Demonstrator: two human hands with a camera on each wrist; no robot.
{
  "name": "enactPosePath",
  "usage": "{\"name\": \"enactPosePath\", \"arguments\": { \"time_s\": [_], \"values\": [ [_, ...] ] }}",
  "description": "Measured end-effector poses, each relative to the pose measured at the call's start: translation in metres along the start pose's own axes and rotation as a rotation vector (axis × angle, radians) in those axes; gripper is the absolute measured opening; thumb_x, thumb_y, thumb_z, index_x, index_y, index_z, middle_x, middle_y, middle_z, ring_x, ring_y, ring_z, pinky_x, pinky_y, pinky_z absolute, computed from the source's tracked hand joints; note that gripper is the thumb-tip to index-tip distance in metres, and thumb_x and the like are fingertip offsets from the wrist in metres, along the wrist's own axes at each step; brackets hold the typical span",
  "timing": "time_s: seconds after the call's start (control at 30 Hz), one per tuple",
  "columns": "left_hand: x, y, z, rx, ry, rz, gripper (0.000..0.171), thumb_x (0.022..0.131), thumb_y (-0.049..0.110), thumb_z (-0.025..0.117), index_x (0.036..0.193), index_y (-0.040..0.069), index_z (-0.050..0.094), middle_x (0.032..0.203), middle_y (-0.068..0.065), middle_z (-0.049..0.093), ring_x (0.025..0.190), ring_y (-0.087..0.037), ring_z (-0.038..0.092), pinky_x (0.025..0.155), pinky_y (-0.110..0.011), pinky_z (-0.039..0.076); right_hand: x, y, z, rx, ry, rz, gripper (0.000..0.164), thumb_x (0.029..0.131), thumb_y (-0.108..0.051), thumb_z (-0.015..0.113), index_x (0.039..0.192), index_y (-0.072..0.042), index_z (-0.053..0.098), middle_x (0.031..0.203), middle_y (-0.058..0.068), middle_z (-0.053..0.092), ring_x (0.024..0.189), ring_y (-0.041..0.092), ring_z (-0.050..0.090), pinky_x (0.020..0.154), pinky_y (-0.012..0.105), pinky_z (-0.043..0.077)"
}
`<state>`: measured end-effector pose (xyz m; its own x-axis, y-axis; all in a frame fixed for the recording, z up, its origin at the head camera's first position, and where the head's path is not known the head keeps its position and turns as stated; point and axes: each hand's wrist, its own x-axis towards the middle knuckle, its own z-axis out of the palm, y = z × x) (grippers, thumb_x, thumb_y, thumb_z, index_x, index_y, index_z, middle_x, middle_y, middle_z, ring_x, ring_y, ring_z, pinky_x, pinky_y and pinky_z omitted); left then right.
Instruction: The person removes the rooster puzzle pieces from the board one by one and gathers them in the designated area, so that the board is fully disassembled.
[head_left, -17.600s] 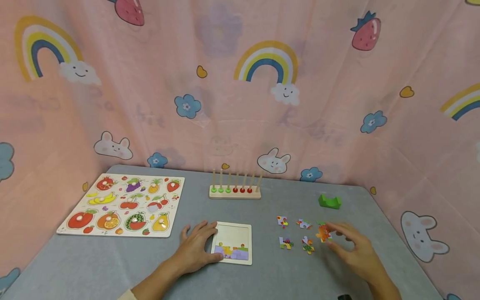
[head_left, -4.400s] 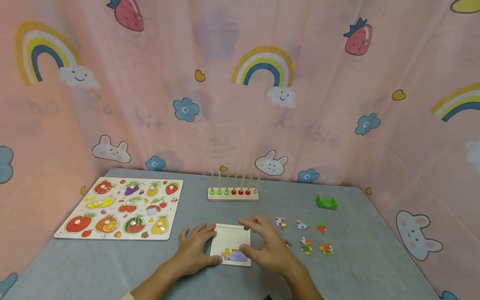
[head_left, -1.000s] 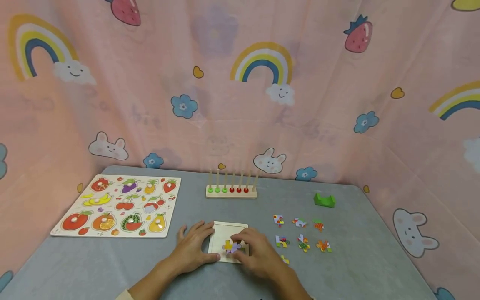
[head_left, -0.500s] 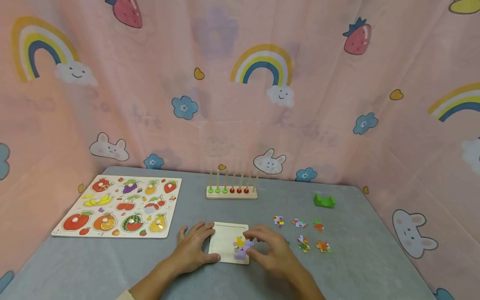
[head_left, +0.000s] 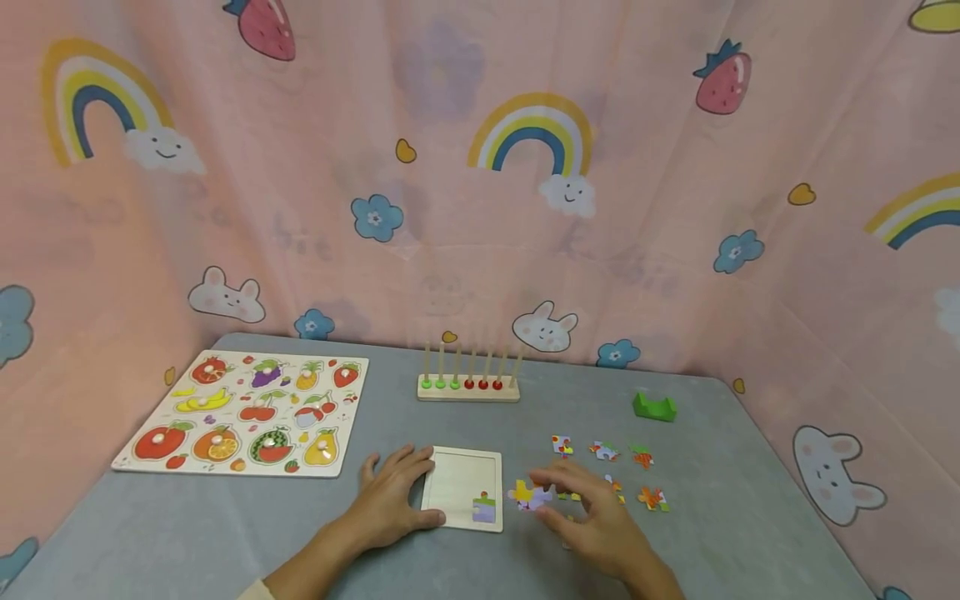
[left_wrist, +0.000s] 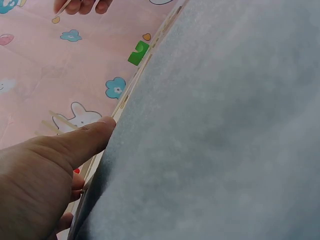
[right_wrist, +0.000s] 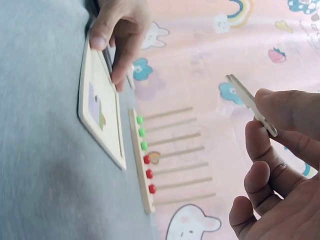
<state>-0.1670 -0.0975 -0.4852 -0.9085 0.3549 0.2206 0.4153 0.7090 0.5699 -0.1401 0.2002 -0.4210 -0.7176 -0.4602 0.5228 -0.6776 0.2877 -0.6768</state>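
My left hand (head_left: pixel 392 500) grips the left side of a pale wooden puzzle tray (head_left: pixel 453 452), thumb at the near corner and fingers at the far one. In its near right corner lies one purple-and-green puzzle piece (head_left: pixel 483 507); the rest of its floor is bare. Just right of the tray, my right hand (head_left: pixel 592 517) pinches a yellow-and-purple jigsaw piece (head_left: pixel 528 496) between thumb and fingers. The right wrist view shows that piece (right_wrist: pixel 245 97) edge-on, raised off the table. Several loose pieces lie beyond the right hand, some partly hidden by it, including an orange one (head_left: pixel 653 499).
A fruit peg board (head_left: pixel 352 433) lies at the left. Behind the tray stands a wooden bead counter (head_left: pixel 468 394) with upright pegs and green and red beads. A green block (head_left: pixel 655 407) sits at the back right. A pink patterned curtain (head_left: pixel 465 267) hangs behind the table.
Pieces once along the tray's near edge have come out, leaving one. Over the last second my right hand has lifted the yellow-and-purple piece and carried it right, past the tray. My left hand stays put.
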Motion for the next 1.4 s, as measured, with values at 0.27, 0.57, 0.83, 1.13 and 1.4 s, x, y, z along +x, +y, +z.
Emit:
{"name": "enactPosePath", "arguments": {
  "time_s": [0.27,0.57,0.83,1.13,1.4],
  "values": [
    [0.001,0.000,0.000,-0.006,-0.002,-0.002,0.069,0.070,0.040,0.084,0.124,0.003,0.062,0.141,-0.009,0.049,0.134,-0.036,0.033,0.099,-0.067,0.002,-0.008,-0.001,-0.019,0.047,-0.006,0.055,0.038,0.086,0.003,0.070,0.121,-0.009,0.064,0.111,0.008,0.063,0.097,0.020,0.057,0.082,0.029,0.048],
    [0.001,0.000,-0.001,-0.009,-0.004,-0.002,0.069,0.070,0.040,0.084,0.123,0.002,0.062,0.141,-0.009,0.050,0.134,-0.035,0.034,0.099,-0.067,0.002,-0.017,0.004,-0.034,0.085,-0.008,0.066,0.038,0.085,0.007,0.069,0.120,-0.007,0.064,0.110,0.009,0.064,0.096,0.018,0.054,0.079,0.026,0.045],
    [0.002,0.000,-0.001,-0.004,-0.009,-0.004,0.069,0.070,0.041,0.084,0.123,0.003,0.062,0.141,-0.009,0.049,0.134,-0.035,0.033,0.098,-0.067,0.002,-0.027,0.007,-0.045,0.092,0.005,0.075,0.038,0.085,0.011,0.066,0.120,-0.003,0.063,0.108,0.014,0.063,0.091,0.017,0.050,0.076,0.026,0.044],
    [0.001,0.000,-0.001,-0.003,-0.017,-0.008,0.070,0.071,0.042,0.084,0.124,0.003,0.062,0.141,-0.008,0.049,0.134,-0.035,0.033,0.099,-0.066,0.002,-0.040,0.009,-0.052,0.022,0.047,0.120,0.036,0.085,0.009,0.067,0.118,-0.004,0.065,0.102,0.008,0.063,0.086,0.016,0.048,0.072,0.025,0.044],
    [0.000,0.000,-0.002,-0.006,-0.014,-0.008,0.069,0.070,0.041,0.084,0.124,0.002,0.062,0.141,-0.009,0.049,0.134,-0.035,0.033,0.099,-0.066,0.002,-0.053,0.015,-0.060,-0.030,0.065,0.190,0.033,0.084,0.007,0.070,0.115,-0.002,0.066,0.111,0.007,0.065,0.086,0.015,0.053,0.072,0.023,0.046]
  ]
}}
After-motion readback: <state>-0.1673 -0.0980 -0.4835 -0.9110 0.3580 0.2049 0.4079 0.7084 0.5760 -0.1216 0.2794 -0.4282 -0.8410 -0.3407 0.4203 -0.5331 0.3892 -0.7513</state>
